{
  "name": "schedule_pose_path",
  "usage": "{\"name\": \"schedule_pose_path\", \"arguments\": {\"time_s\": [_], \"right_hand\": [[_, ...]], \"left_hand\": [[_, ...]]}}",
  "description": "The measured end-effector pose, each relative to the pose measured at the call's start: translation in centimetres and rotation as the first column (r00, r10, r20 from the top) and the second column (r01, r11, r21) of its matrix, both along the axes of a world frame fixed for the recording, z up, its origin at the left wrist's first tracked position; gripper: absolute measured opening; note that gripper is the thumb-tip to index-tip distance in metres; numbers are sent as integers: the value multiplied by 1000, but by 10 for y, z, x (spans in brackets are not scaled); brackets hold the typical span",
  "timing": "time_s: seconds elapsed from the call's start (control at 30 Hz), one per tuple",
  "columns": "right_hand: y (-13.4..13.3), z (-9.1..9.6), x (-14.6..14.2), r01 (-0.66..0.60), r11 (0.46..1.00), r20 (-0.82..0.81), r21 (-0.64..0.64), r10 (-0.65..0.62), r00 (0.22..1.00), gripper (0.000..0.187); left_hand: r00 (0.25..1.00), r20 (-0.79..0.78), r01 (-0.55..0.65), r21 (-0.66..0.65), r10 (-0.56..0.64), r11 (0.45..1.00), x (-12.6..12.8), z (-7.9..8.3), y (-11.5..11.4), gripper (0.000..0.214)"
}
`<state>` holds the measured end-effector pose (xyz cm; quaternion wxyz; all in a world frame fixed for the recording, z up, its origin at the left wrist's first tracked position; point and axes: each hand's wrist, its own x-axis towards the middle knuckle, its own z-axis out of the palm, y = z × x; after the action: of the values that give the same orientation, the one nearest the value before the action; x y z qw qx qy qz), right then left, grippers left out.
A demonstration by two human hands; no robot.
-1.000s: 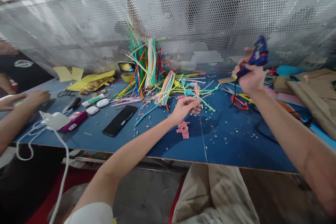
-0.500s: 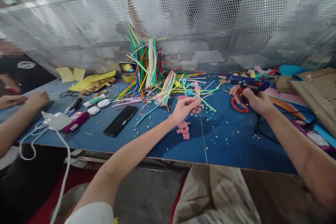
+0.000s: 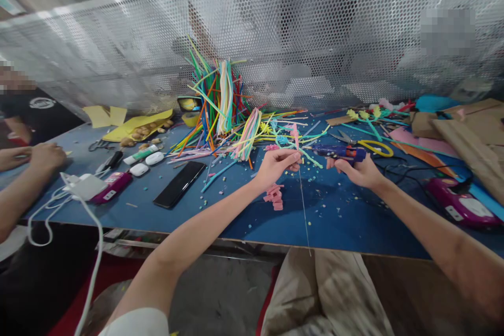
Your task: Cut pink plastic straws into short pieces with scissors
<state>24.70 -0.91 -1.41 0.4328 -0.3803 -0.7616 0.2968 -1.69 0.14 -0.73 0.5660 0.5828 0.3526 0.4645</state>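
My left hand [image 3: 279, 165] is closed in a pinch on a thin pale wire [image 3: 304, 205] that hangs down past the table's front edge. A fuzzy pink strip [image 3: 294, 135] stands just above those fingertips; whether it is joined to the wire I cannot tell. My right hand [image 3: 356, 169] grips a dark blue glue gun [image 3: 340, 153], its nozzle pointing left, close to the left fingertips. Small pink pieces [image 3: 274, 197] lie in a cluster below my left hand. Behind it lie green and blue pipe cleaners [image 3: 315, 160].
Bundled pipe cleaners [image 3: 224, 97] stand against the perforated metal screen [image 3: 323, 31]. Yellow-handled scissors [image 3: 376, 148], a purple power strip [image 3: 460, 205] and cardboard [image 3: 472, 142] are at right. A phone [image 3: 180, 184] and white cables [image 3: 84, 202] lie left, near another person's hands [image 3: 47, 160].
My right hand has brought the glue gun leftward and lower, close to my left hand. A red loop under it no longer shows; the yellow scissor handles are uncovered. My left hand stays nearly still.
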Motion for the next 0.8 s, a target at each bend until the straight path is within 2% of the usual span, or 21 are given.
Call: {"name": "schedule_pose_path", "arguments": {"time_s": [0.1,0.17,0.43,0.8], "right_hand": [[0,1,-1,-1,994,53,106,-5,999,38],[0,0,-1,3,992,84,123,-13,996,39],[3,-6,0,23,997,83,78,-30,996,37],[2,-5,-3,13,996,90,83,-21,996,40]], "left_hand": [[1000,-1,10,8,-10,1000,0,0,-1,42],[1000,-10,10,10,-10,1000,1,0,-1,42],[1000,-15,24,11,-24,1000,1,-1,-1,39],[1000,-7,26,12,-26,1000,2,1,-3,40]]}}
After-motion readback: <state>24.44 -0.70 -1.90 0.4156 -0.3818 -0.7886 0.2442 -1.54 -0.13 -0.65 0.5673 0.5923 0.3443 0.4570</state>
